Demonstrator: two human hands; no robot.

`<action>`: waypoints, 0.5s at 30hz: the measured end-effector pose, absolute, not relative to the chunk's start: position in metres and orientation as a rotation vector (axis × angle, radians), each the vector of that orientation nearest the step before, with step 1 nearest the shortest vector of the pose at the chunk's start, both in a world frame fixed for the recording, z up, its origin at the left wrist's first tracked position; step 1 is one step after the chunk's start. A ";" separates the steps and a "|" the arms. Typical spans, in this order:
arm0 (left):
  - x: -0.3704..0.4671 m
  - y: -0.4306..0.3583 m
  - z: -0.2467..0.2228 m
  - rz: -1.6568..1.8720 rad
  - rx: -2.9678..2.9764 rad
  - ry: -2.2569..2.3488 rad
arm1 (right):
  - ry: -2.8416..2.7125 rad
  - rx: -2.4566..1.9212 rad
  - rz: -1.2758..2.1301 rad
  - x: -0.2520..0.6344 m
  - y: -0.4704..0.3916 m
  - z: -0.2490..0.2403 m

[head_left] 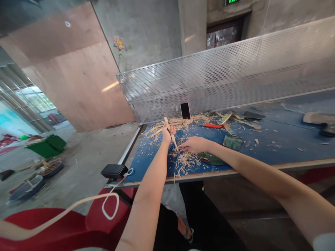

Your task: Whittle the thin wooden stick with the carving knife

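My left hand [167, 132] is closed round a pale wooden strip [172, 139], which slants from above the hand down toward a heap of shavings. Just right of the strip's lower end is my right hand [194, 144], its fingers bent together; what they hold, if anything, is too small to make out. Curled wood shavings [186, 163] lie below both hands on the blue tabletop [146, 158]. More shavings and thin strips are spread behind my left hand.
A phone [185, 111] leans on the perforated metal screen [214, 75]. Right of it lie a red-handled tool [212, 126] and scraps. A black box [114, 171] with a white cable sits at the left corner, above red chairs [104, 209].
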State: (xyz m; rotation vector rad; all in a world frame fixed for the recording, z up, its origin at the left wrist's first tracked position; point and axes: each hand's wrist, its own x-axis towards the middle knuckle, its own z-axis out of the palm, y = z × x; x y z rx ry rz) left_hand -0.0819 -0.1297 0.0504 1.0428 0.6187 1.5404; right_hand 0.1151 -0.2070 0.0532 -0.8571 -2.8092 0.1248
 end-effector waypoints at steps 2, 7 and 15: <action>-0.084 -0.128 0.051 1.551 1.031 0.620 | -2.781 -0.857 0.103 0.117 -0.205 0.053; -0.082 -0.124 0.050 1.536 1.020 0.645 | -2.566 -1.027 0.034 0.115 -0.192 0.051; -0.077 -0.123 0.049 1.592 1.010 0.708 | -2.525 -1.036 0.074 0.113 -0.191 0.044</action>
